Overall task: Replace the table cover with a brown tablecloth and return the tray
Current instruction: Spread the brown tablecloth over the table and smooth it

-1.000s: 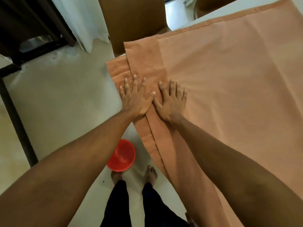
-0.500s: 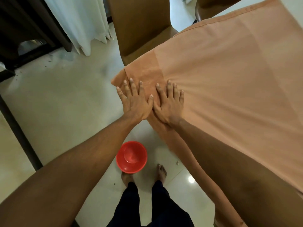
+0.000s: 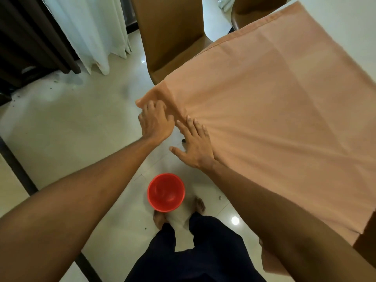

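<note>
A light brown tablecloth [image 3: 274,102] lies spread over the table, its near left corner hanging past the table's corner. My left hand [image 3: 155,123] has its fingers curled into that hanging corner and grips the fabric. My right hand [image 3: 194,142] lies flat with fingers spread on the cloth's edge just right of the left hand, pressing it down; creases fan out from there. A strip of bare white tabletop [image 3: 350,21] shows at the far right. No tray is in view.
A red plastic bowl [image 3: 166,192] sits on the tiled floor by my bare feet. A brown chair [image 3: 168,33] stands at the table's far side, a second one [image 3: 254,11] beyond. White curtains [image 3: 91,31] hang at the back left, dark furniture beside them.
Both hands slid toward the table's corner. The left hand went from flat on the cloth to curled around the hanging corner. The doubled fold near the edge is gone.
</note>
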Demonstrator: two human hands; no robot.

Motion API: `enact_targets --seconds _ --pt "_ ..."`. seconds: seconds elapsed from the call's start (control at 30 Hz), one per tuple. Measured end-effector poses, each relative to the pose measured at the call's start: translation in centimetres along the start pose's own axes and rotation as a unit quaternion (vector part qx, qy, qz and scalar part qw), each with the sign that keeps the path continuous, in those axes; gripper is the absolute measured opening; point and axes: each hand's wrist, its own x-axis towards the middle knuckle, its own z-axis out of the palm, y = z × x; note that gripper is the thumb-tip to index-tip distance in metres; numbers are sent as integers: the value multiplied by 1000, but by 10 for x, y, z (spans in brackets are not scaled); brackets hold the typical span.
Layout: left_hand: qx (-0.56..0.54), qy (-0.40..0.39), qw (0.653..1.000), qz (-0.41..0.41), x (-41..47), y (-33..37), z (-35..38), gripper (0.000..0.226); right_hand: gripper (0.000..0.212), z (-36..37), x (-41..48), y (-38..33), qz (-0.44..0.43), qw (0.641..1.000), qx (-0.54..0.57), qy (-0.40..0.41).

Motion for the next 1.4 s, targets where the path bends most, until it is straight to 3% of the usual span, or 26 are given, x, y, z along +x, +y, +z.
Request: enact_targets --seconds 0.1,0.23,0.4,0.5,0.83,0.97,1.1,1.2,1.27,1.4 --pt "19 4 996 92 16 11 2 39 81 -18 0 18 -20 998 37 56" --pt "32 -63 983 169 38 32 11 44 64 -43 26 67 11 992 14 127" --pt "129 -158 968 145 61 51 36 64 74 -50 67 108 100 994 -34 6" --pt "152 -187 965 106 67 40 47 69 77 -42 72 97 100 995 -23 11" --pt "166 -154 969 96 71 3 36 68 83 -35 79 66 73 997 -26 1" --pt "60 -93 992 66 70 -8 33 64 71 -39 86 55 43 999 -2 23" --pt "-112 13 992 -54 78 -30 33 52 59 -49 117 44 -24 999 13 47" --pt "-177 0 962 -206 94 -54 39 48 60 -45 143 35 -13 999 9 44" --pt "-236 -35 919 -314 100 -70 46 47 64 -38 145 32 -1 999 -18 49" --pt "-428 -86 767 -469 102 -89 66 48 67 -29 143 34 4 997 -48 64"
